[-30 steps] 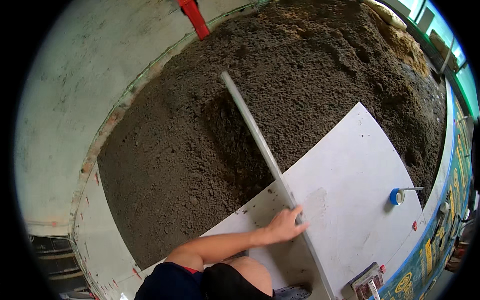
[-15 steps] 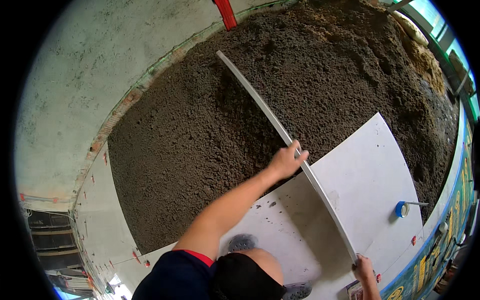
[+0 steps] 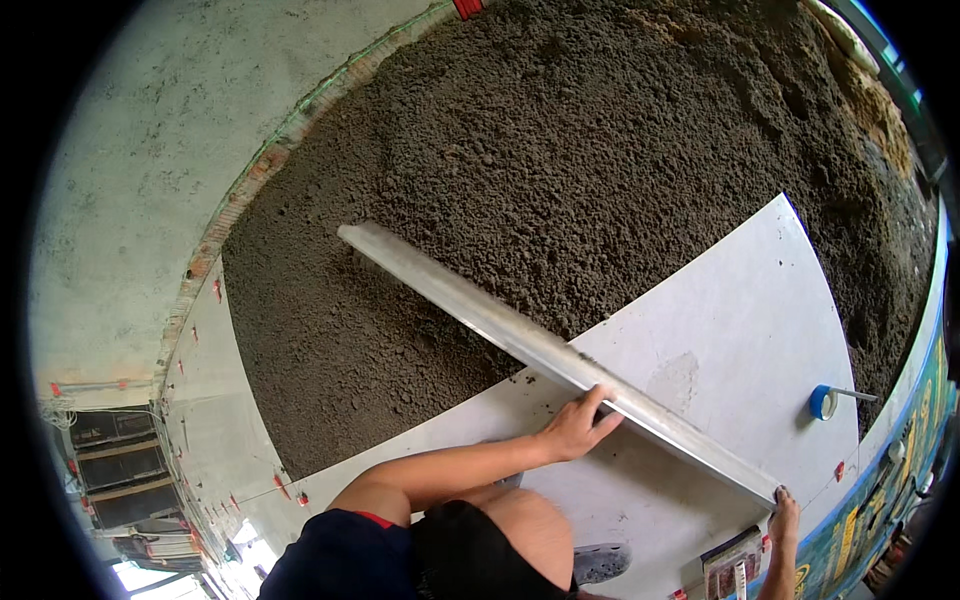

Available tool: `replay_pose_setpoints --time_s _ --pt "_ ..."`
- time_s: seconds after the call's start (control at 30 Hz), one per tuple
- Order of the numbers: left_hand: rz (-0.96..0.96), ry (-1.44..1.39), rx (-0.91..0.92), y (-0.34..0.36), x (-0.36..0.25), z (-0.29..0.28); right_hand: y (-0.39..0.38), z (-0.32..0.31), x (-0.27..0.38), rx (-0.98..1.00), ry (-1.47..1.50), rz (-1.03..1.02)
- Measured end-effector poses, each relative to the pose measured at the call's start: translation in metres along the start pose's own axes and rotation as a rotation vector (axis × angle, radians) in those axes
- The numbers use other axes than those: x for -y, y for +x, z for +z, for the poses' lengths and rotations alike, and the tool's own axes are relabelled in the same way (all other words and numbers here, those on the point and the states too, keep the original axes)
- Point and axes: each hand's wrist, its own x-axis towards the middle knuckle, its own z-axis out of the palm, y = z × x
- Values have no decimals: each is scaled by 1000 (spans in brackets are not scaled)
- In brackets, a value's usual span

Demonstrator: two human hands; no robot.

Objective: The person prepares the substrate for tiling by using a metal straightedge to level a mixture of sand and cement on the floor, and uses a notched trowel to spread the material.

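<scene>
Item one: long metal straightedge [image 3: 540,352], pale grey. I see it lying slantwise, far end out on the mortar at the left, near end down at the right on the tile. It rests partly on the loose bed, partly across the tile's far edge.

Item two: left hand [image 3: 578,425]. It sits on the near side of the straightedge about midway along, fingers spread and pressed against the bar, thumb underneath on the tile side. The grip here is open-handed, resting rather than wrapped round.

Item three: right hand [image 3: 783,515]. It meets the near right end of the straightedge at the lower edge of the view. Fingertips touch the bar's end; whether the grip closes round it I cannot tell, since most of the hand is cut off.

Item four: large white tile [image 3: 740,330], laid flat, right of centre, bordering the mortar.

Item five: dark grey mortar bed [image 3: 560,130], coarse and lumpy, filling the far and middle ground.

Item six: roll of blue tape [image 3: 823,402], on the tile near its right edge, well apart from both hands.

Item seven: bare concrete floor [image 3: 150,170], far left, beyond a line of brick edging.

Item eight: small red clips [image 3: 301,498], along the tile joints, near left.
</scene>
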Motion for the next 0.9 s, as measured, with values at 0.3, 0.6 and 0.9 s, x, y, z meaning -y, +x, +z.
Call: replay_pose_setpoints --time_s 0.3,0.6,0.9 --pt "-320 65 -540 -111 42 -95 29 -31 177 60 64 -274" --pt "-52 404 -798 -38 67 -85 7 -6 183 20 147 -216" --pt "121 296 -314 188 -52 -60 -45 24 175 -61 95 262"
